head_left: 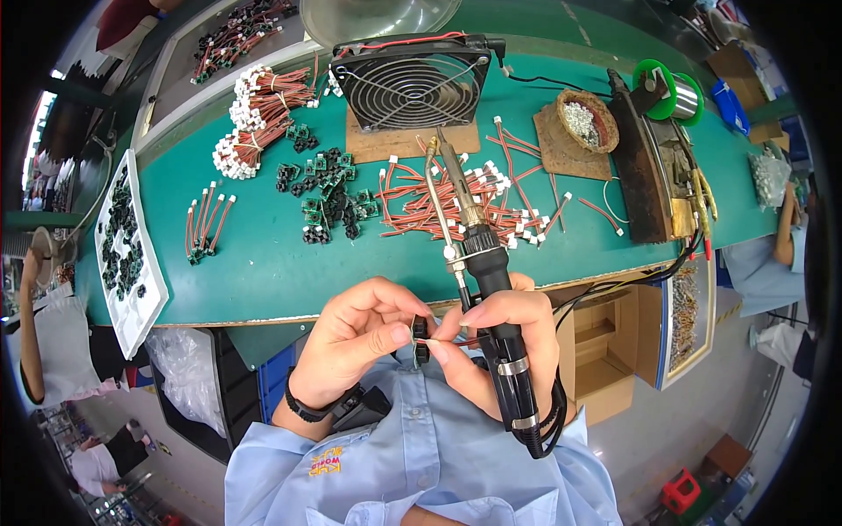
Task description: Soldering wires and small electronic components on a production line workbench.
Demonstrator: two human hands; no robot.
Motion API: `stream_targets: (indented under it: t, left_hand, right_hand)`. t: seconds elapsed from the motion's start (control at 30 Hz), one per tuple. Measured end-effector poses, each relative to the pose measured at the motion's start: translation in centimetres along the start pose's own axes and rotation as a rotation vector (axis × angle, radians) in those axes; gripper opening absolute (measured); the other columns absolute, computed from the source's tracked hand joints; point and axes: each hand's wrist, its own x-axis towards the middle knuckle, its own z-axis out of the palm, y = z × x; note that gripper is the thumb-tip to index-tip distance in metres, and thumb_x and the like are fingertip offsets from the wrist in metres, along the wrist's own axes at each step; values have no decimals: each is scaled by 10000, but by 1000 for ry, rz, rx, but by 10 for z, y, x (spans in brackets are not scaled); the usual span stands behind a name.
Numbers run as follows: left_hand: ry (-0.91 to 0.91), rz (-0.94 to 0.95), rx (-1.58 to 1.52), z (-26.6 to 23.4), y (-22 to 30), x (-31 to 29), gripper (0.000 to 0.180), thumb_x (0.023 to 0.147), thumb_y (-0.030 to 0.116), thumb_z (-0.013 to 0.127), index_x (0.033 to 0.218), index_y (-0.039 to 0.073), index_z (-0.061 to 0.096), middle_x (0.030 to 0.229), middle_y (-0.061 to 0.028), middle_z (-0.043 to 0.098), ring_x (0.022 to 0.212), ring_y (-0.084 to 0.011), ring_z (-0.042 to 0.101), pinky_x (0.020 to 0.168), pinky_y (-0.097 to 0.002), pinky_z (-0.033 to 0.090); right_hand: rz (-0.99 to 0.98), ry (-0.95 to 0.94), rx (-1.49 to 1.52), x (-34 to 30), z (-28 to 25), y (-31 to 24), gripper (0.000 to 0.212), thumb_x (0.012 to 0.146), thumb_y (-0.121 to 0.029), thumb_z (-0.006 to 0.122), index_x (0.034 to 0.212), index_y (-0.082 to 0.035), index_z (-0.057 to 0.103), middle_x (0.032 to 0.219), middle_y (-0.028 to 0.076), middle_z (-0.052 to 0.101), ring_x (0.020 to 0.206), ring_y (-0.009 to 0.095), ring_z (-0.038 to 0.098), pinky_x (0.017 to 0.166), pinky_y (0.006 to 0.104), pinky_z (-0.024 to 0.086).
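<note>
My left hand (364,337) pinches a small black connector part (420,340) close to my chest. My right hand (509,346) grips a black-handled soldering iron (487,263) whose metal tip points up and away over the green table. The fingertips of my right hand also pinch a thin red wire (452,340) beside the black part. Just beyond my hands lies a loose pile of red wires with white plugs (456,206). A heap of small black and green parts (329,193) lies to its left.
A black fan (412,79) stands at the back of the green table (263,263). Bundled red wires (259,114), a white tray of black parts (127,237), a solder spool (667,88), a basket of small metal bits (586,118) and an open cardboard box (605,351) surround it. Other people stand at both sides.
</note>
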Motion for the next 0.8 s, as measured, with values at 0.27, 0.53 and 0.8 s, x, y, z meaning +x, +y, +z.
stream_targets:
  t: [0.27,0.53,0.8]
  left_hand:
    - [4,21,-3,1,-1,0,173,853,59,566,1004,-14,525,971,-85,581,930,-153,559,800,-275,431]
    - [-4,18,9,0,-2,0,187,848,74,577,1005,-14,525,992,-87,575,932,-142,550,792,-270,426]
    - [-5,19,26,0,-3,0,196,846,87,584,1005,-12,526,999,-84,572,913,-130,545,791,-265,420]
  right_hand:
    - [-17,-5,26,0,-1,3,408,613,11,731,938,-109,515,723,-44,616,548,88,532,662,286,292]
    - [3,2,42,0,-2,2,409,605,20,727,935,-106,520,719,-46,614,547,91,528,659,282,291]
    - [-6,8,37,0,-2,2,413,593,30,724,929,-108,527,718,-49,609,546,91,520,655,282,290]
